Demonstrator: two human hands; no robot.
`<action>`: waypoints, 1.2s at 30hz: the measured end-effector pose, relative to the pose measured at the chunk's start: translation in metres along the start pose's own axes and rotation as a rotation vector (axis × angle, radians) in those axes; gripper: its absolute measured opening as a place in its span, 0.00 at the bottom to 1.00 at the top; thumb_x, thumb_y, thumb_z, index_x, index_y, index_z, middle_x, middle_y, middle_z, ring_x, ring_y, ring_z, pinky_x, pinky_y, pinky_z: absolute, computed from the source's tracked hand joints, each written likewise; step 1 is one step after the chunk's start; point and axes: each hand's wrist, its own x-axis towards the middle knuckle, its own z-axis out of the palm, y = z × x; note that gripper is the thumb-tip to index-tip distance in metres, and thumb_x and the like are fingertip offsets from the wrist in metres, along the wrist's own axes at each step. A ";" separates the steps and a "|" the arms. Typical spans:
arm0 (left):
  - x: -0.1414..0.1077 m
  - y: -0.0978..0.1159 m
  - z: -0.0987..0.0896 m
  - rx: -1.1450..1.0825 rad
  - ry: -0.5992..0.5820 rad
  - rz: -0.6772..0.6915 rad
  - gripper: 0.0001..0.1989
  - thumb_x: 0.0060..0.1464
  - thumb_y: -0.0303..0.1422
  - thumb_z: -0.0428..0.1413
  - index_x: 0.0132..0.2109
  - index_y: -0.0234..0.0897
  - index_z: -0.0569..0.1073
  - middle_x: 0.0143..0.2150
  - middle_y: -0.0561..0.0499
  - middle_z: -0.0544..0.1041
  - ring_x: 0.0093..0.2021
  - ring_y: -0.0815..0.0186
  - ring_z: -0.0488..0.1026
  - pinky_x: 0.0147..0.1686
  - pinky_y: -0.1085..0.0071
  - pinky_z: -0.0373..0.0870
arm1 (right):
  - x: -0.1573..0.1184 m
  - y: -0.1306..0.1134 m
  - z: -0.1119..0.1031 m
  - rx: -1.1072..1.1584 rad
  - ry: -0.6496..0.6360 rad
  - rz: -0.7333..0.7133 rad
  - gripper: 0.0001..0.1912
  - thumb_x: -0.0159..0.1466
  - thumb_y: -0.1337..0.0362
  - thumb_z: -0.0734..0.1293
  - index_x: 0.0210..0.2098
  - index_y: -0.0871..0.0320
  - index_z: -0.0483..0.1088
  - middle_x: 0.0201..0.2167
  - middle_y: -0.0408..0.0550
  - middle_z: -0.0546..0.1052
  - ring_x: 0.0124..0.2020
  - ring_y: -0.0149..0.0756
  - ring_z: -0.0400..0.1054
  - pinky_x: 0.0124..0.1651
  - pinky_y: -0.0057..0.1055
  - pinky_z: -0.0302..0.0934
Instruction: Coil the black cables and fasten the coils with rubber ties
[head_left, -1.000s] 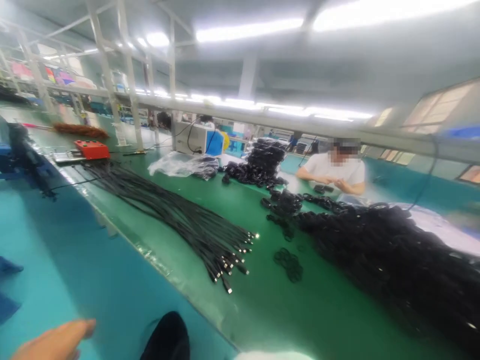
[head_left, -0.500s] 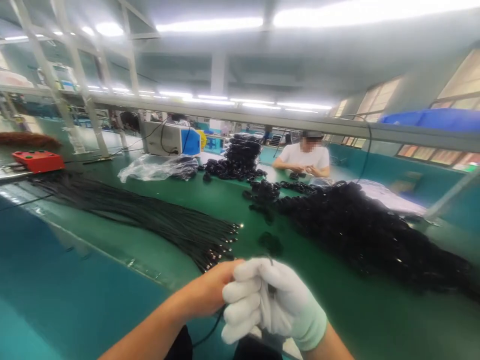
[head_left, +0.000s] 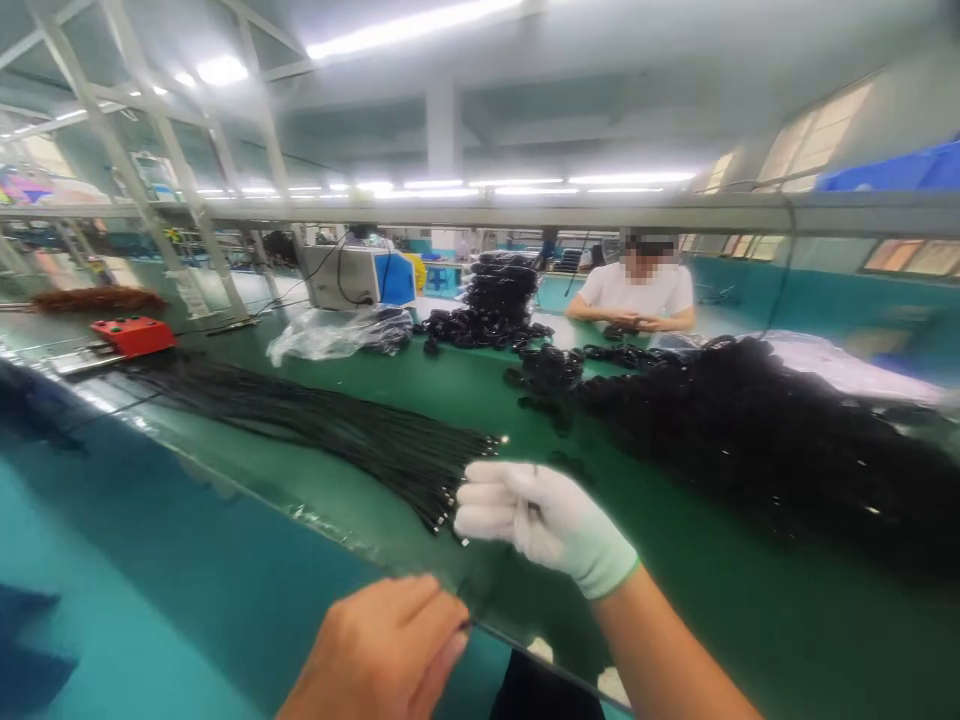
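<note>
While the left hand (head_left: 390, 640) pinches something dark (head_left: 465, 625), the right hand (head_left: 536, 515) half-curls.

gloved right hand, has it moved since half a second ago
Yes: judged against the black cables lying on the table, the gloved right hand has moved up the view and slightly left, closer to their shiny ends.

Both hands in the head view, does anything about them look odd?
Only a mismatch: the right hand wears a white fabric glove, while the left hand is bare. It may be deliberate.
</note>
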 end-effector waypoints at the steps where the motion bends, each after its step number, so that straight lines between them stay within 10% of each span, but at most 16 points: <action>1: 0.008 0.000 -0.014 -0.022 0.029 -0.042 0.11 0.60 0.31 0.45 0.34 0.41 0.71 0.27 0.53 0.72 0.27 0.68 0.69 0.27 0.75 0.63 | 0.002 0.008 0.001 -0.014 -0.073 0.071 0.19 0.58 0.58 0.68 0.44 0.65 0.68 0.36 0.55 0.76 0.38 0.41 0.72 0.51 0.48 0.59; 5: 0.043 -0.012 -0.052 -0.145 -0.059 -0.184 0.07 0.57 0.31 0.51 0.34 0.40 0.73 0.30 0.55 0.72 0.30 0.70 0.68 0.29 0.76 0.61 | -0.001 0.033 0.012 0.020 -0.352 0.281 0.25 0.57 0.54 0.68 0.47 0.68 0.67 0.38 0.62 0.77 0.39 0.46 0.74 0.46 0.47 0.62; 9: 0.062 -0.031 -0.051 -0.318 -0.117 -0.250 0.05 0.54 0.29 0.53 0.33 0.38 0.75 0.30 0.56 0.73 0.31 0.72 0.69 0.32 0.76 0.62 | -0.005 0.043 0.025 0.069 -0.356 0.333 0.24 0.58 0.57 0.68 0.48 0.67 0.66 0.38 0.61 0.77 0.38 0.47 0.74 0.45 0.50 0.62; 16: 0.045 -0.049 0.022 -0.911 -0.170 -0.501 0.10 0.56 0.33 0.50 0.31 0.34 0.72 0.26 0.54 0.71 0.27 0.70 0.66 0.27 0.76 0.63 | -0.007 0.034 0.035 0.249 -0.254 0.188 0.22 0.58 0.60 0.69 0.48 0.63 0.64 0.32 0.47 0.73 0.35 0.40 0.73 0.47 0.54 0.60; 20: -0.001 -0.027 0.065 -0.756 -0.160 -0.576 0.16 0.62 0.36 0.42 0.36 0.35 0.72 0.25 0.53 0.71 0.26 0.70 0.67 0.24 0.77 0.62 | -0.002 0.013 0.024 0.306 -0.092 -0.038 0.07 0.59 0.66 0.68 0.33 0.59 0.63 0.25 0.37 0.65 0.25 0.25 0.62 0.43 0.40 0.63; 24: -0.015 -0.002 0.038 -0.286 -0.150 -0.219 0.14 0.61 0.33 0.42 0.34 0.36 0.71 0.29 0.50 0.74 0.26 0.70 0.69 0.27 0.76 0.62 | 0.002 0.017 0.008 0.194 0.018 -0.077 0.05 0.61 0.66 0.66 0.33 0.60 0.65 0.26 0.40 0.68 0.26 0.26 0.63 0.39 0.33 0.61; 30: 0.049 -0.026 -0.039 -0.252 -0.122 -0.139 0.07 0.53 0.35 0.57 0.31 0.37 0.75 0.28 0.54 0.72 0.28 0.71 0.67 0.28 0.78 0.60 | -0.005 0.052 0.023 0.139 -0.324 0.297 0.22 0.54 0.59 0.71 0.44 0.67 0.67 0.32 0.54 0.74 0.33 0.41 0.72 0.44 0.48 0.61; 36: 0.039 -0.054 0.015 -1.018 -0.213 -0.525 0.16 0.55 0.41 0.52 0.30 0.32 0.73 0.24 0.54 0.69 0.24 0.72 0.64 0.24 0.77 0.60 | -0.006 0.047 0.039 0.284 -0.287 0.175 0.15 0.55 0.62 0.71 0.38 0.62 0.65 0.26 0.40 0.65 0.29 0.33 0.68 0.45 0.50 0.60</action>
